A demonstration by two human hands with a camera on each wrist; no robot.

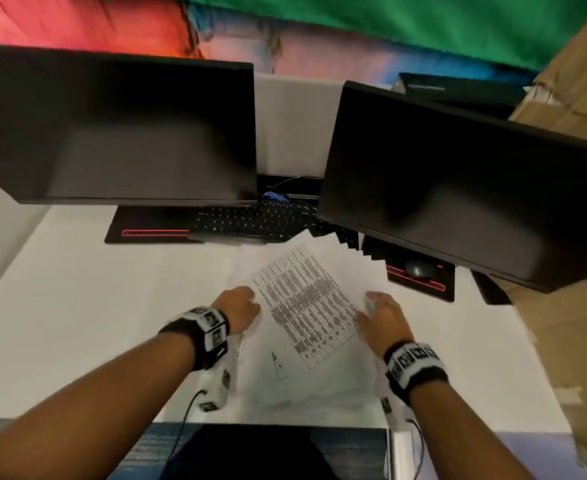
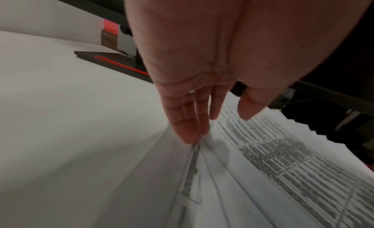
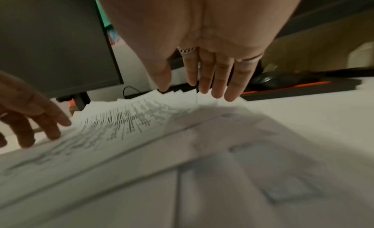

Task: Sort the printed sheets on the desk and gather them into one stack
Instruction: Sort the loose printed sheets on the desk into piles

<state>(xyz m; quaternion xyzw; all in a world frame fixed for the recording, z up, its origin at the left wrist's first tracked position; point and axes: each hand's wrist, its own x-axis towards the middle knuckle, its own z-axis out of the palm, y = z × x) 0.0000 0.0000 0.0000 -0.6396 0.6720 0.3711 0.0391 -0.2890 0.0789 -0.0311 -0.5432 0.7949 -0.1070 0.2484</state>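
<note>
Between left hand (image 1: 238, 308) and right hand (image 1: 382, 322), fanned printed sheets (image 1: 306, 306)

The printed sheets (image 3: 222, 175) blur out near the right hand (image 3: 202, 39), text unreadable; lower sheets hide under the top one.

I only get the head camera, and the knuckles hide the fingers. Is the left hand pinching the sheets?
Observer: No. In the left wrist view the left hand has straight fingers, and its fingertips touch the left edges of the printed sheets.
Operator: And the right hand?
Observer: In the right wrist view the right hand also has straight fingers and holds nothing. Its shadow falls on the paper below.
Operator: Are the edges squared?
Observer: No. The left wrist view shows several offset edges fanning out beside the fingertips.
</note>
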